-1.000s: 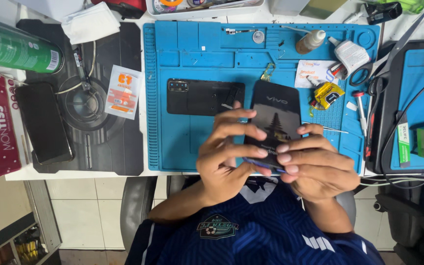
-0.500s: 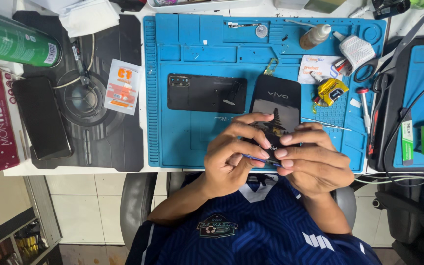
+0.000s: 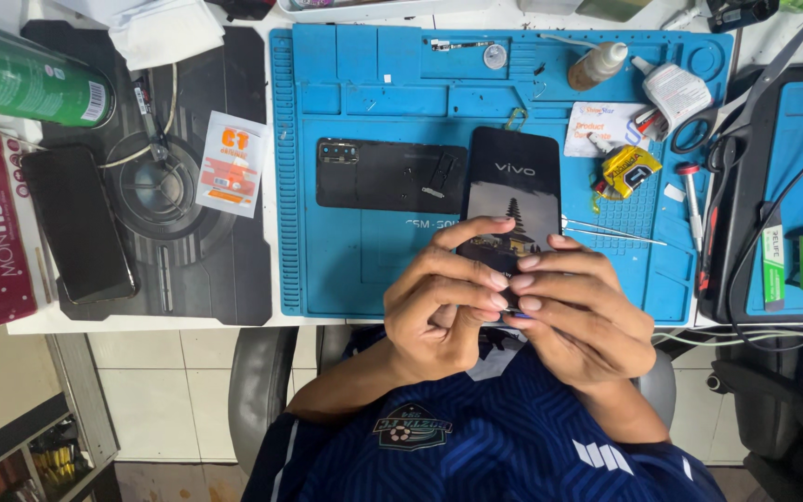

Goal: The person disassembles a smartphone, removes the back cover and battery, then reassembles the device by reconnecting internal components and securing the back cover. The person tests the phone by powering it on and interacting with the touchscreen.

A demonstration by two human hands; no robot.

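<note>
We hold a phone (image 3: 513, 200) in both hands over the near edge of the blue mat (image 3: 364, 260), its lit screen facing up. Our left hand (image 3: 443, 307) curls around the phone's lower left side, fingers closed on it, fingertips pressed at its bottom edge. Our right hand (image 3: 578, 311) clamps the lower right side the same way, and the fingertips of both hands meet at the phone's near end. What the fingertips pinch there we cannot tell.

Just left of the phone, a black back cover (image 3: 388, 175) lies flat in the middle of the mat. Tweezers (image 3: 615, 232) lie just right of the phone. A small bottle (image 3: 598, 65) lies near the mat's far edge, and a yellow tube (image 3: 632, 169) rests toward its right edge beside scissors (image 3: 699, 135). Off the mat's left edge, a second phone (image 3: 76, 223) lies on a black pad (image 3: 188, 270), with a green can (image 3: 20, 79) at the far left corner of the tabletop.
</note>
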